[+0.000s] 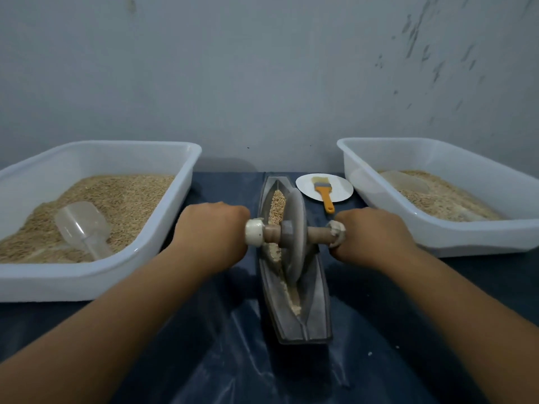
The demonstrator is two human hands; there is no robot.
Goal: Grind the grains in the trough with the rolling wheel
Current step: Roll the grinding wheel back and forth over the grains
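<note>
left white tub [186,158]: on worktop [221,360], filled with grain, clear scoop [83,228] lying in it | right white tub [437,240]: second clear scoop [405,180] in grain | white plate [339,189]: between tubs, carrying orange-handled brush [324,193] | wall [262,68]: grey, marked

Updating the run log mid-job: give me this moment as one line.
step: grinding | left hand: grips axle end | right hand: grips other end | wheel: mid-trough | grains: whole ahead, crushed behind
</note>
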